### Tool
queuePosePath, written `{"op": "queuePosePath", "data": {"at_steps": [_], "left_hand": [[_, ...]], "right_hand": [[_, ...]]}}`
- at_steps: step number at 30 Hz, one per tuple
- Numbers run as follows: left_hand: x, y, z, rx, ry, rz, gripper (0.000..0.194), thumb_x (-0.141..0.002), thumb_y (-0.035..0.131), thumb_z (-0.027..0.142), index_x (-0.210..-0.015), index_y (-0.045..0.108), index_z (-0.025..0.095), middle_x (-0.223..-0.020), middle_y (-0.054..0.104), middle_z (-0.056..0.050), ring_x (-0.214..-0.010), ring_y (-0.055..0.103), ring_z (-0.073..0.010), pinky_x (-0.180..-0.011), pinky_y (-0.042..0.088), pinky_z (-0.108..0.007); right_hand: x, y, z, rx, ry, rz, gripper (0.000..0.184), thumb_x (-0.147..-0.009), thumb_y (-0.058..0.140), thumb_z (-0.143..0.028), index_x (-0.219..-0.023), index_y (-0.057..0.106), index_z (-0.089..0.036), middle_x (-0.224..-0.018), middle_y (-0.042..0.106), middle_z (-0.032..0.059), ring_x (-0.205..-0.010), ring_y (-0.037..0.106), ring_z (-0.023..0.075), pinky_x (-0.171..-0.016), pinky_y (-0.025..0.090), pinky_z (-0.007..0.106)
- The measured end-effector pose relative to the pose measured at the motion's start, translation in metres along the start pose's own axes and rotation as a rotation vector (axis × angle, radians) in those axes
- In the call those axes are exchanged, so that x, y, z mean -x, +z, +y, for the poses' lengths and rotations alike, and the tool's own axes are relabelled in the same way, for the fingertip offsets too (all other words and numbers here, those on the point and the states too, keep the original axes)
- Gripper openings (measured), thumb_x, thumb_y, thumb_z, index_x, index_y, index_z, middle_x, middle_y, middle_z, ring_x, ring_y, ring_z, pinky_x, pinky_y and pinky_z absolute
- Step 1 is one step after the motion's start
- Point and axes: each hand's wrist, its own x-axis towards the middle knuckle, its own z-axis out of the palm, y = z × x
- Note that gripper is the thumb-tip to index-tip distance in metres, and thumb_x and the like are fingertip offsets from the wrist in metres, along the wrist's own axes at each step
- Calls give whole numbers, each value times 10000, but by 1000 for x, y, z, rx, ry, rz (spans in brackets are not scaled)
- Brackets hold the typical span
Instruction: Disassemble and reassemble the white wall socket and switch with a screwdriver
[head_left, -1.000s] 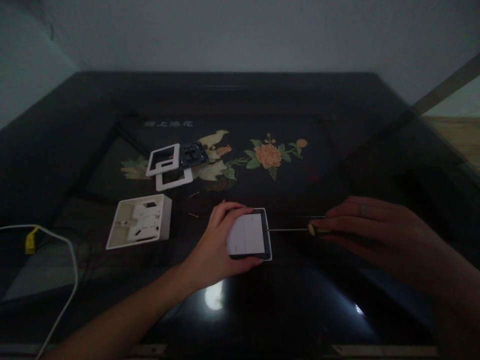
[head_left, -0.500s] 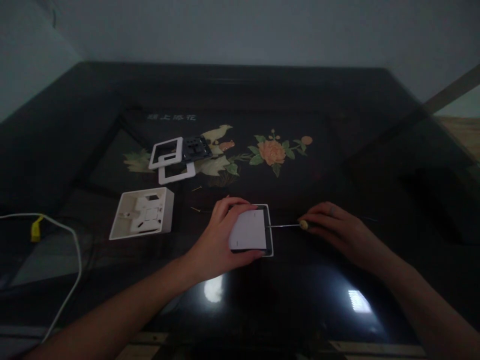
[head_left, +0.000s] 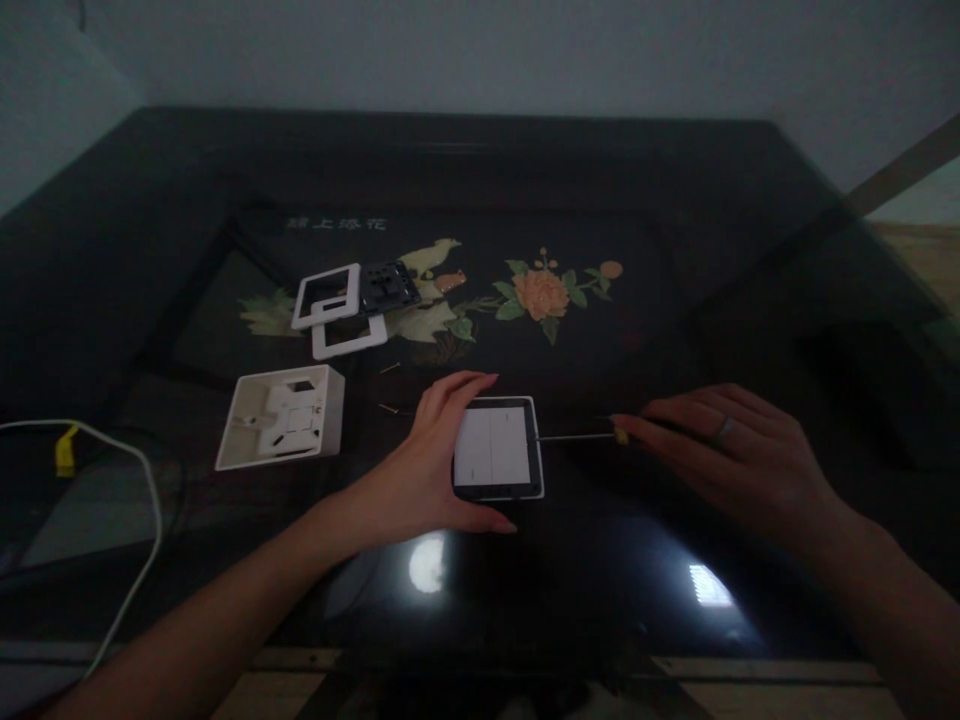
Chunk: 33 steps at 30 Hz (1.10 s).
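A white wall switch panel (head_left: 491, 445) with a dark rim lies on the table. My left hand (head_left: 424, 460) curves around its left side, open, with thumb and fingers spread beyond the near and far edges; whether the palm touches it is unclear. To the right, my right hand (head_left: 727, 450) has its fingers closed around the handle of a screwdriver (head_left: 577, 437). Only a yellowish bit of that handle shows. The thin metal shaft lies almost level, its tip at the panel's right edge.
A white mounting box (head_left: 281, 415) stands open side up on the left. Behind it lie two white frames (head_left: 349, 340) and a black plate (head_left: 388, 287). Two small screws (head_left: 390, 368) rest nearby. A white cable (head_left: 154, 500) with a yellow tag (head_left: 65, 452) runs along the left.
My left thumb and fingers have spread away from the panel's edges. My right hand has shifted to the right, while the screwdriver tip stays at the panel. The view has tilted slightly.
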Motion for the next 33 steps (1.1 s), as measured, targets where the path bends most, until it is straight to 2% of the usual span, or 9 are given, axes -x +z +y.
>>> {"op": "queuePosePath", "data": {"at_steps": [3, 8, 11, 15, 18, 20, 24, 27, 33], "left_hand": [[0, -6, 0, -6, -20, -63, 1090, -608, 895, 342, -1475, 240, 267, -1477, 293, -132, -1396, 359, -357, -1165, 335, -586], [0, -1, -2, -15, 34, 11, 882, -652, 834, 265, -1384, 345, 219, -1354, 430, -122, -1284, 467, -318, -1114, 410, -544], [1, 2, -3, -21, 56, 8, 872, -656, 825, 280, -1374, 333, 223, -1355, 417, -128, -1280, 457, -325, -1106, 405, -560], [0, 2, -4, -35, 68, -2, 868, -660, 829, 307, -1365, 331, 216, -1335, 421, -131, -1262, 459, -327, -1085, 422, -560], [0, 1, -4, -44, 71, 13, 857, -656, 832, 303, -1353, 341, 221, -1324, 433, -127, -1255, 468, -326, -1083, 424, -562], [0, 0, -4, -45, 79, 4, 873, -650, 836, 301, -1360, 334, 225, -1342, 425, -132, -1274, 459, -333, -1095, 411, -572], [2, -4, -3, -50, 89, -51, 943, -641, 849, 312, -1402, 298, 234, -1384, 391, -143, -1302, 446, -343, -1111, 396, -587], [2, -5, -4, -65, 94, -56, 884, -656, 831, 304, -1386, 335, 238, -1364, 406, -135, -1289, 460, -338, -1100, 413, -581], [2, -5, -8, -65, 150, 3, 865, -673, 817, 363, -1390, 357, 208, -1350, 406, -142, -1295, 446, -338, -1117, 401, -563]], "right_hand": [[4, 7, 3, -27, 25, 22, 386, -899, 614, -93, -1221, 677, -296, -953, 779, 51, -832, 725, 228, -725, 550, 376], [6, 3, 4, 29, -53, 36, 443, -900, 628, -92, -1262, 645, -347, -981, 794, 7, -813, 737, 201, -748, 554, 364], [0, -3, 6, 87, -139, 56, 411, -888, 647, -84, -1228, 661, -314, -963, 796, 3, -798, 732, 192, -736, 555, 343], [-9, -2, 9, 88, -202, 62, 296, -874, 659, -64, -1143, 679, -187, -914, 779, 52, -742, 708, 184, -671, 550, 319], [-11, 6, 9, -44, -97, -4, 203, -937, 590, -131, -1120, 678, -131, -908, 753, 89, -740, 698, 180, -657, 562, 300], [-9, 12, 8, -200, 11, -68, 221, -976, 531, -184, -1120, 685, -117, -935, 741, 102, -776, 707, 173, -686, 576, 278], [-3, 21, 2, -443, 200, -167, 254, -996, 502, -250, -1102, 703, -137, -949, 740, 87, -818, 725, 163, -724, 588, 252], [3, 26, -3, -535, 293, -223, 244, -990, 516, -281, -1098, 704, -169, -965, 752, 72, -844, 732, 169, -736, 596, 267], [7, 33, -15, -561, 382, -160, 219, -981, 522, -248, -1103, 694, -189, -972, 756, 66, -864, 730, 176, -755, 601, 296]]}}
